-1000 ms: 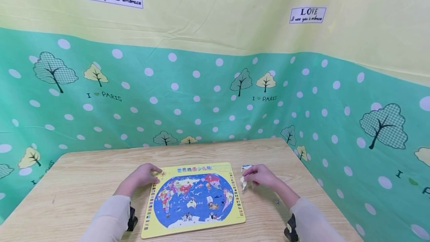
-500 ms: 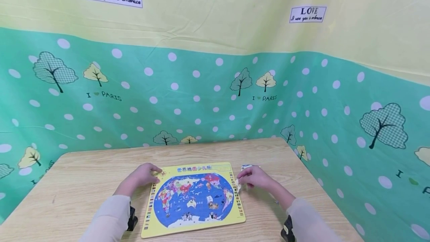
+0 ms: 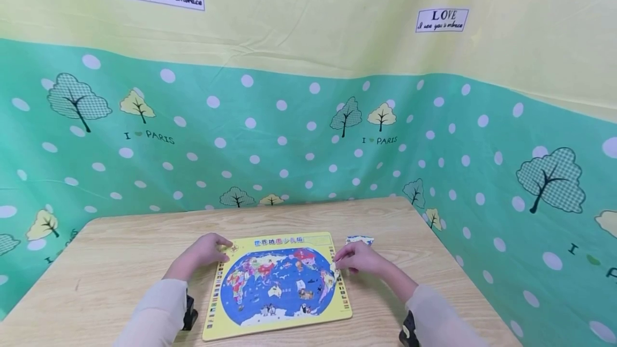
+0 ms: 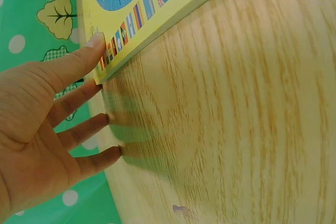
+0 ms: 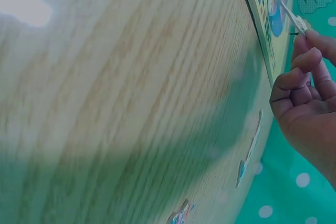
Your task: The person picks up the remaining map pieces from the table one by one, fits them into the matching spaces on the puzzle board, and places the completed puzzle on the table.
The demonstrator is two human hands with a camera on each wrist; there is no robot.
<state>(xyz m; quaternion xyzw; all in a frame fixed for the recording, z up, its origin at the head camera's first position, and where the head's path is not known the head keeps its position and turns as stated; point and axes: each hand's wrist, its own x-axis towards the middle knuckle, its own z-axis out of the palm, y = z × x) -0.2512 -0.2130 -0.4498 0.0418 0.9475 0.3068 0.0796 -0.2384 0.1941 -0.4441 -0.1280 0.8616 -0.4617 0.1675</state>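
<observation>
A yellow-framed world map puzzle board [image 3: 332, 312] lies flat on the table, with a blue oval map and rows of small flags. At its far left corner rests my left hand [image 3: 204, 250], thumb on the frame. The left wrist view shows that hand's [image 4: 31, 129] fingers fairly straight and spread beside the corner. My right hand [image 3: 359, 257] pinches a thin, pale puzzle piece [image 5: 295, 19] between thumb and forefinger over the board's right side. Its other fingers curl in. Much of the piece is seen edge-on, so its print is hard to tell.
Another puzzle piece [image 3: 360, 240], blue and white, lies on the wooden table [image 3: 144, 234] beyond my right hand. In the right wrist view, a small colourful piece [image 5: 181, 213] lies near the bottom. A green polka-dot curtain [image 3: 270, 165] hangs behind the table.
My right hand has moved left with the puzzle piece, from the table beside the board to over its right edge. The piece beyond that hand shows more fully. My left hand has stayed put.
</observation>
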